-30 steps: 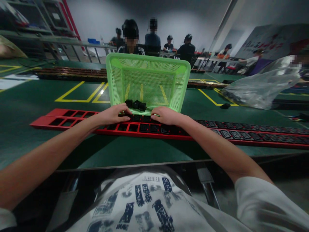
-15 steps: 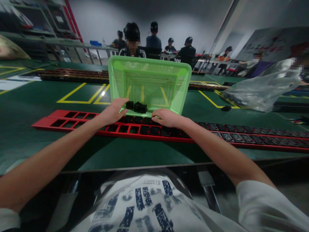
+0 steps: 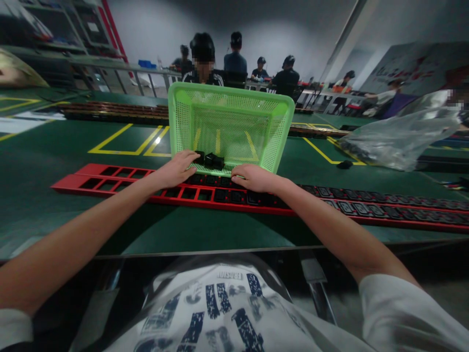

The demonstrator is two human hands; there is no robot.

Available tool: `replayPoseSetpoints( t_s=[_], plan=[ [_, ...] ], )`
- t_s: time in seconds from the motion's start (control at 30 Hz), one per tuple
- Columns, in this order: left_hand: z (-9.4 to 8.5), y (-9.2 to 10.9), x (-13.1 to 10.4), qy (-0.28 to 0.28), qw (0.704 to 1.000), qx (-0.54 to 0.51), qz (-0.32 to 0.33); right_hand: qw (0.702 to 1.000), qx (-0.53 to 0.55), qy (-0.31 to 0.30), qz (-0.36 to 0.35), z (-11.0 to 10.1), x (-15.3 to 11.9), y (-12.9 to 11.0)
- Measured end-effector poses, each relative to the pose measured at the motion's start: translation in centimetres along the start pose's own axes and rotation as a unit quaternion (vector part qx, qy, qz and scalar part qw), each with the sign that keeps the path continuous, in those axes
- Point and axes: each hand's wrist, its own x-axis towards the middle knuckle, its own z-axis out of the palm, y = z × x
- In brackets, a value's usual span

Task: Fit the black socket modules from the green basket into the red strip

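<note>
A light green mesh basket (image 3: 229, 120) stands tilted towards me, its lower edge by the red frames. Several small black plastic parts (image 3: 214, 161) lie low inside it. My left hand (image 3: 178, 168) is closed round the basket's near left corner, its fingertips beside a black part that they partly cover. On the near edge, my right hand (image 3: 251, 177) curls its fingers and thumb over the rim. Under both hands run two long red frames (image 3: 75, 182) with square openings. Black square inserts (image 3: 361, 209) fill the openings towards the right; those at the left end are bare.
Brown and dark strips (image 3: 117, 111) lie across the green table (image 3: 146, 234) behind the basket. A clear plastic bag (image 3: 397, 139) with dark contents sits at the right, a small black piece (image 3: 344, 165) beside it. Yellow tape marks the tabletop. Several people sit beyond.
My left fingertips have shifted slightly and now cover more of the leftmost black part. The view has moved a little; the basket and right hand look otherwise the same.
</note>
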Motion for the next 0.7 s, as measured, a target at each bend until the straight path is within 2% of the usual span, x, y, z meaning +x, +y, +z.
replayPoseSetpoints(
  t_s=[0.2,0.4,0.7],
  plan=[
    [-0.17,-0.07,-0.06,0.045,0.999,-0.02,-0.006,1.0,0.002,0.004,-0.007,0.11,-0.03,0.1],
    [-0.02,-0.12,-0.04,-0.042,0.998,-0.045,-0.014,1.0,0.019,0.013,-0.012,0.25,-0.03,0.17],
    [-0.6,0.53,-0.21,0.02,0.998,-0.046,-0.039,1.0,0.015,0.008,-0.012,0.01,-0.12,0.09]
  ],
)
